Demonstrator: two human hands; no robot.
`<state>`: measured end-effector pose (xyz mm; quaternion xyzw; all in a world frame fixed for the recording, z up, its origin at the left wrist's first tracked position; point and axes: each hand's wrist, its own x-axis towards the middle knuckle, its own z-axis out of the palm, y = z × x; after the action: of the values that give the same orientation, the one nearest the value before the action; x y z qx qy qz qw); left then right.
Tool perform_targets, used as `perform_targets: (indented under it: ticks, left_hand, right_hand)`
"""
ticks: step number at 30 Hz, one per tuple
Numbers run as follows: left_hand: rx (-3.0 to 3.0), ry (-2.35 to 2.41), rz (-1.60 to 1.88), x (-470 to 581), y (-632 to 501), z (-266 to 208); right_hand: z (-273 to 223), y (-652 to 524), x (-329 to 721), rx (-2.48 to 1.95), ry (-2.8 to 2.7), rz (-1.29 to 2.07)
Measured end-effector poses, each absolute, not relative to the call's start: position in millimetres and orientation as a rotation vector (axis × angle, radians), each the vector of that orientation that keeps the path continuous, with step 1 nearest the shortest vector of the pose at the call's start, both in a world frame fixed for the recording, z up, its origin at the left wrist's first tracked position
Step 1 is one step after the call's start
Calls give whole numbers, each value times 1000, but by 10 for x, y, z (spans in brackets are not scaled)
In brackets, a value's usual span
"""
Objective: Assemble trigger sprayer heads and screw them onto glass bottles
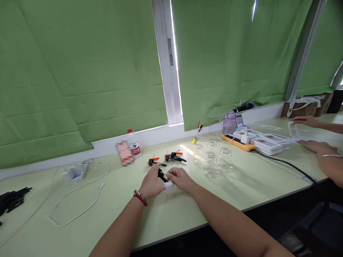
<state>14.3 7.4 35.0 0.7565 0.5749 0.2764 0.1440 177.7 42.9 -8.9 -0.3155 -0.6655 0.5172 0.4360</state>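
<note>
My left hand (pixel 152 182) is closed around a small black part (pixel 162 175), whose exact kind I cannot make out. A white wrap covers the left thumb tip. My right hand (pixel 180 179) is pinched close to the lower end of the black part; whatever lies between its fingertips is hidden. Just beyond both hands, several black-and-orange pieces (pixel 175 156) with thin stems lie on the table. To the right of my right hand stand several clear glass bottles (pixel 211 168) with open necks.
A red-capped water bottle (pixel 136 147) stands behind a blurred pink item (pixel 124 153). White cables (pixel 77 214) and black sticks (pixel 13 200) lie left. An orange power strip (pixel 238 142) borders stacked white frames (pixel 268 144). Another person's hands (pixel 312 146) hold a white frame at right.
</note>
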Motion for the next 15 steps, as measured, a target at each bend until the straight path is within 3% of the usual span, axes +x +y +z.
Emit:
perform_targets:
  ticks: [5,15]
  left_hand:
    - [2544,1635,1032,230,12,226]
    - [2686,1558,1107,151,42,69]
  right_hand:
    - [-76,354,1787,-724,-1775,1518]
    - [-91,337,1762,-741,-1787,1534]
